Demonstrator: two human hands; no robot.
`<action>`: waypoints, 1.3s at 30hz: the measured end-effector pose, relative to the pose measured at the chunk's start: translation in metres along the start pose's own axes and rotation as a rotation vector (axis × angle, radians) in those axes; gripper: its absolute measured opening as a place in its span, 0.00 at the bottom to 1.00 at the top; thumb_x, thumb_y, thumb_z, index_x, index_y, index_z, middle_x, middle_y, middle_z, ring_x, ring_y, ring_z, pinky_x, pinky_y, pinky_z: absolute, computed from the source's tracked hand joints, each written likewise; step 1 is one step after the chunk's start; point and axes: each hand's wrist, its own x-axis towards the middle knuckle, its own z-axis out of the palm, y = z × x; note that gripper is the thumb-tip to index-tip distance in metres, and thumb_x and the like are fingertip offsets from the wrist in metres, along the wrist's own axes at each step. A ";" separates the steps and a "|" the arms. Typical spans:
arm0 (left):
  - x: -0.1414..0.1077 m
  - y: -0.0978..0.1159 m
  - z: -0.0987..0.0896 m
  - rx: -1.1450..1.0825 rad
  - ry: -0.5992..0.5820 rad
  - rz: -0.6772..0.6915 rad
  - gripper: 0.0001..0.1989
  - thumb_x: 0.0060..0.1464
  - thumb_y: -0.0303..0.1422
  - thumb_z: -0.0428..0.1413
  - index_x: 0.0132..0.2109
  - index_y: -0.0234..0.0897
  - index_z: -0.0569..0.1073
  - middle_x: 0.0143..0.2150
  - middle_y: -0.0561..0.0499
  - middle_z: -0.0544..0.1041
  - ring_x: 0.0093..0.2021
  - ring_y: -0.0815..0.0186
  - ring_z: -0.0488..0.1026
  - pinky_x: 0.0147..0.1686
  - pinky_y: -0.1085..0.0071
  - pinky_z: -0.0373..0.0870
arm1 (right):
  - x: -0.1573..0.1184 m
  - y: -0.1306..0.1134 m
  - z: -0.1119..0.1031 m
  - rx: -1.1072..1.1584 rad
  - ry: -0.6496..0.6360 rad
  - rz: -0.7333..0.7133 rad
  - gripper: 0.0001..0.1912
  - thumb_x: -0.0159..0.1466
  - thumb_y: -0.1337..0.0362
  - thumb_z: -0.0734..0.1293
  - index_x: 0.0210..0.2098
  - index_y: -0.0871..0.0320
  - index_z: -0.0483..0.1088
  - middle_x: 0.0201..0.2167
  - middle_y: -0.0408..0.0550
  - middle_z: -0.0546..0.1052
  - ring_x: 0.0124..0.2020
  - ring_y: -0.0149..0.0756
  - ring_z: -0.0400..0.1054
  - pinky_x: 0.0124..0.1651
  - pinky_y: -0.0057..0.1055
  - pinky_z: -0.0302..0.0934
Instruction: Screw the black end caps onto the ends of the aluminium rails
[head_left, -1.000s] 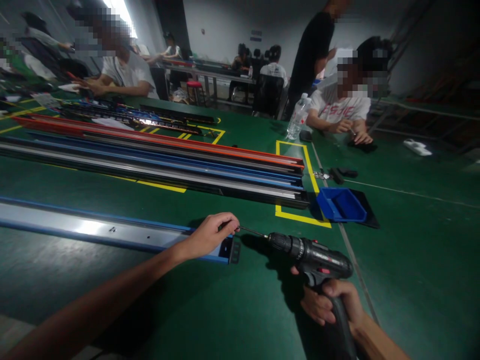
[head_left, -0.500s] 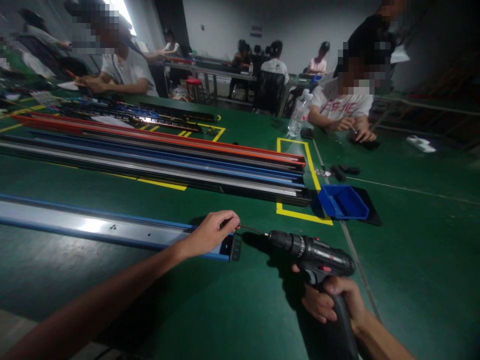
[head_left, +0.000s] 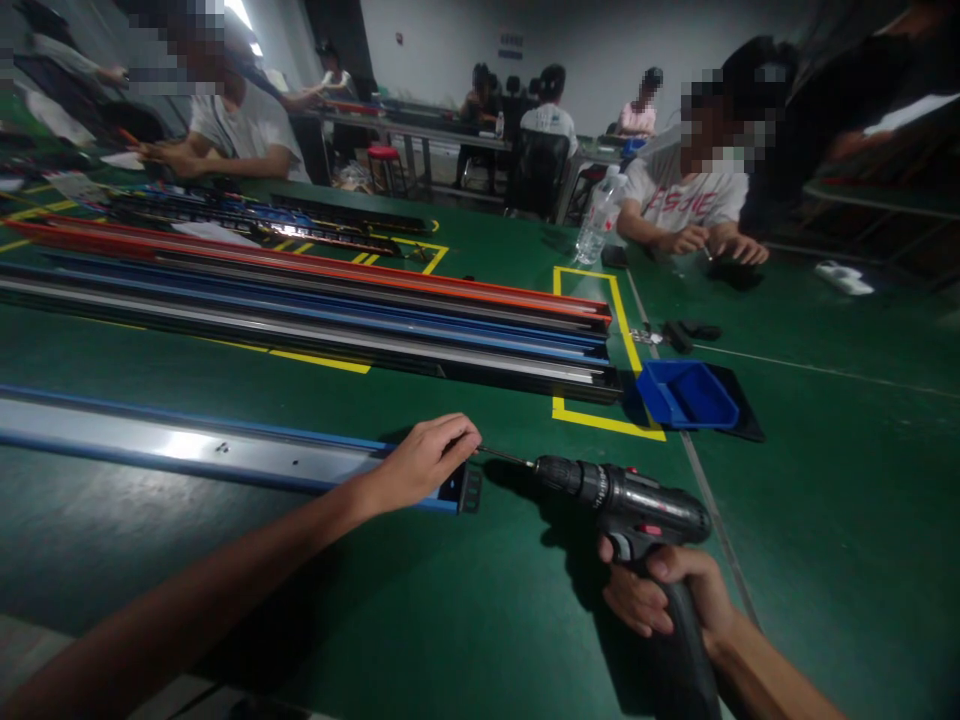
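My right hand (head_left: 660, 592) is wrapped round the grip of a black cordless drill (head_left: 637, 500), index finger at the trigger. From its chuck a long thin driver bit (head_left: 510, 457) points left to the fingertips of my left hand (head_left: 431, 455). Those fingers are pinched at the bit's tip; whatever small thing is between them is hidden. The left hand is just over the right end of a long blue-edged metal rail (head_left: 270, 458), which lies flat on the green table (head_left: 480, 600). A black slotted end piece (head_left: 469, 492) shows at the rail's end.
Beyond lie several long rails (head_left: 420, 325) in orange, blue and black. A blue bin (head_left: 686, 393) sits on a dark pad at right, near small black parts (head_left: 686, 333). A water bottle (head_left: 596, 220) stands by a co-worker's hands (head_left: 712, 243). Other people sit farther back.
My hands, the drill and the rail keep nearly the same places; the view has shifted slightly. The co-worker's hand at right has moved outward, and a dark-clothed person behind has moved right.
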 end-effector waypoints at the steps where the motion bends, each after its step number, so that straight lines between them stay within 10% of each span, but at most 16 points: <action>1: -0.001 0.000 0.000 0.007 -0.004 0.006 0.16 0.72 0.41 0.46 0.39 0.38 0.72 0.36 0.52 0.73 0.37 0.66 0.70 0.41 0.70 0.66 | 0.000 -0.001 0.000 0.001 -0.005 0.005 0.20 0.57 0.64 0.67 0.46 0.68 0.78 0.17 0.37 0.61 0.15 0.26 0.49 0.25 0.27 0.58; 20: -0.005 0.000 -0.015 -0.045 0.091 -0.023 0.24 0.74 0.43 0.39 0.54 0.36 0.75 0.52 0.44 0.78 0.50 0.61 0.74 0.52 0.63 0.71 | -0.002 -0.004 0.003 0.006 -0.019 -0.010 0.20 0.56 0.64 0.66 0.46 0.67 0.76 0.17 0.35 0.61 0.15 0.25 0.49 0.26 0.27 0.58; 26: -0.023 0.004 -0.024 0.347 -0.176 0.042 0.33 0.63 0.56 0.52 0.63 0.36 0.70 0.62 0.39 0.74 0.62 0.49 0.70 0.62 0.51 0.65 | -0.006 -0.007 0.010 0.044 -0.004 -0.087 0.14 0.56 0.62 0.68 0.42 0.59 0.73 0.13 0.30 0.57 0.11 0.23 0.46 0.22 0.26 0.55; 30: -0.028 0.009 -0.014 0.496 -0.291 0.109 0.51 0.49 0.61 0.63 0.71 0.38 0.60 0.70 0.37 0.66 0.69 0.46 0.64 0.68 0.52 0.58 | -0.008 -0.017 0.011 -0.025 0.077 -0.015 0.17 0.55 0.60 0.69 0.44 0.54 0.69 0.18 0.35 0.67 0.16 0.32 0.64 0.25 0.30 0.59; 33: -0.023 0.009 -0.009 0.499 -0.402 0.130 0.46 0.54 0.51 0.64 0.72 0.39 0.56 0.71 0.39 0.65 0.69 0.49 0.65 0.67 0.55 0.60 | -0.002 -0.023 0.010 -0.066 0.083 -0.017 0.20 0.54 0.61 0.70 0.46 0.55 0.68 0.27 0.42 0.75 0.22 0.36 0.72 0.27 0.32 0.62; 39: -0.016 0.006 -0.010 0.389 -0.392 0.092 0.29 0.55 0.40 0.64 0.61 0.36 0.69 0.57 0.41 0.77 0.56 0.51 0.76 0.56 0.58 0.71 | 0.007 -0.016 0.002 -0.056 0.026 -0.064 0.18 0.53 0.65 0.67 0.44 0.61 0.72 0.35 0.48 0.79 0.12 0.21 0.59 0.18 0.25 0.55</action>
